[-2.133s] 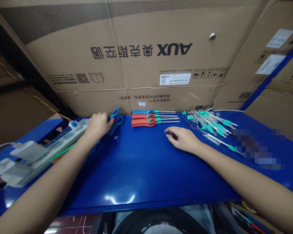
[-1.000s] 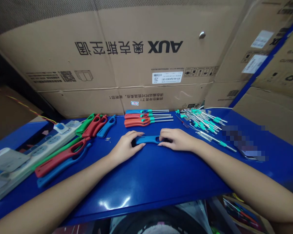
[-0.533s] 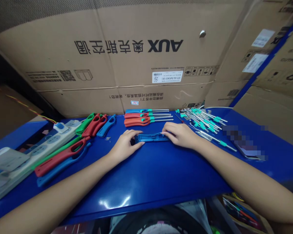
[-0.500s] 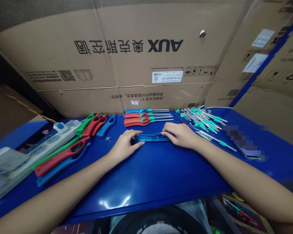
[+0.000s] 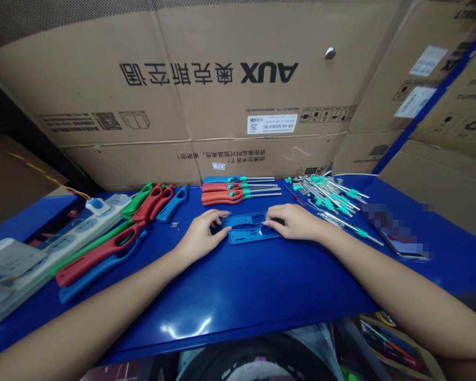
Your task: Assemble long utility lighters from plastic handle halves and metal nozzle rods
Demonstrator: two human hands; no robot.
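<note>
Blue lighter-handle halves (image 5: 241, 219) sit between the two hands at the middle of the blue table (image 5: 222, 296), in the head view, one beyond the other with long edges close together. The left hand (image 5: 201, 234) has thumb and forefinger clamped on the left end of the far half (image 5: 236, 220). The right hand (image 5: 292, 221) has curled fingers over the right ends; they reach the near half (image 5: 244, 236), but I cannot tell how firmly they clamp, or on which piece, because the knuckles cover the contact. The likeliest trouble is the near half twisting or dropping, since no left finger clearly backs its left end. Any small part loose inside could then spill out, and blue plastic would be hard to spot on a blue top. A leftward sweep of the left hand could also scatter the tiny metal pieces (image 5: 175, 225) just beyond its wrist, and the right forearm could nudge the igniter tubes (image 5: 351, 227) close on its far side. Against half a second ago, when the handle shows as one narrow body, its halves now stand separate, while the left hand has barely moved.
</note>
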